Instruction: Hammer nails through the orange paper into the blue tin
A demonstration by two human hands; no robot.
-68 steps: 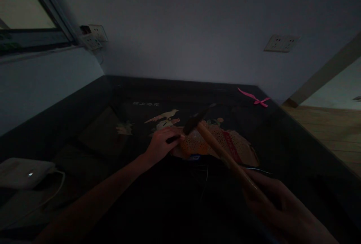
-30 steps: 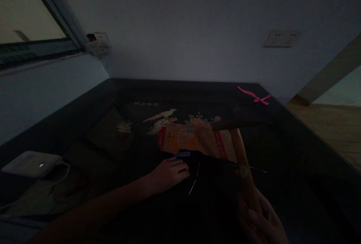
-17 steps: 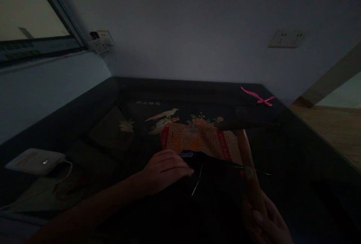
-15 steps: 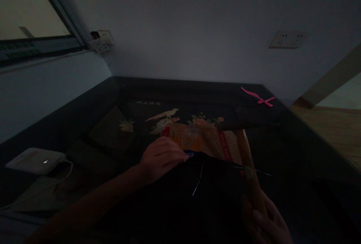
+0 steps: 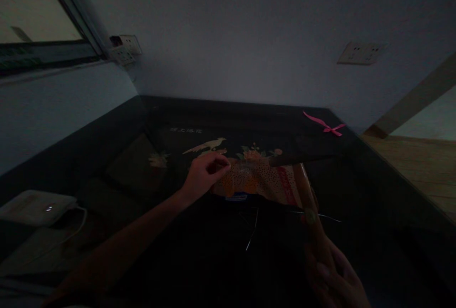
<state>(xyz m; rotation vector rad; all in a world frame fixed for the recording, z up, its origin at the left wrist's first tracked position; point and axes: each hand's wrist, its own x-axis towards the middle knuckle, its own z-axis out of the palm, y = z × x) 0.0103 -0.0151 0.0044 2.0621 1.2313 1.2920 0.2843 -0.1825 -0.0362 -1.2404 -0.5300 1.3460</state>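
Note:
My right hand (image 5: 340, 275) is wrapped round the wooden handle of a hammer (image 5: 307, 187), whose long dark head lies crosswise at the far end. The head hangs over a dotted orange-and-tan packet (image 5: 263, 180) with red bands. At the packet's left end, my left hand (image 5: 204, 172) has its thumb and forefinger brought together in a pinch; anything between them is too small or dark to make out. A small blue label (image 5: 235, 197) shows at the packet's near edge. Nearer me, a thin shiny wire-like piece (image 5: 253, 232) lies in the dark.
The dark tabletop (image 5: 213, 108) carries printed flowers and a bird. A white device with a cable (image 5: 39, 207) sits at left, and a pink ribbon bow (image 5: 331, 130) at back right. Wall sockets (image 5: 359, 53) are above. The near area is very dark.
My left hand has moved up and away from the blue label to the packet's upper left edge. My right hand and the hammer have stayed nearly in place.

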